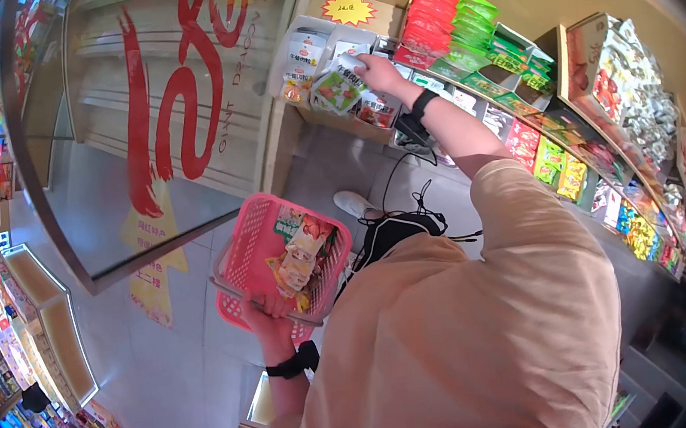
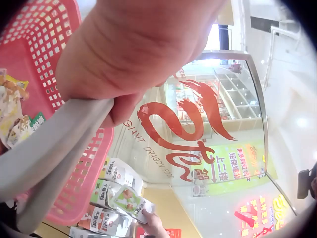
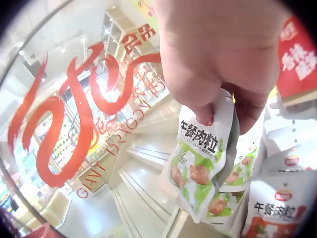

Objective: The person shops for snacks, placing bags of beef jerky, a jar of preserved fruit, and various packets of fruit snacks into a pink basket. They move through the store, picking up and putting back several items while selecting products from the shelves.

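Observation:
My right hand (image 1: 381, 75) pinches the top of a white and green snack pouch (image 3: 198, 158) between thumb and fingers. The pouch hangs over a shelf box, in front of similar green pouches (image 3: 225, 206). An orange-printed pouch (image 3: 275, 210) stands to its right in the right wrist view. Low on the left, my left hand (image 1: 267, 309) grips the grey handles (image 2: 59, 144) of a pink plastic basket (image 1: 234, 228). Inside the basket lie several snack packets (image 1: 301, 258), cream, yellow and green.
A glass panel (image 1: 110, 158) with red lettering stands left of the shelf. Red tubs (image 1: 428, 21) and green tubs (image 1: 470, 28) are stacked right of the pouches, under a yellow star price sign (image 1: 349, 10). Black cables (image 1: 420, 204) hang near my legs.

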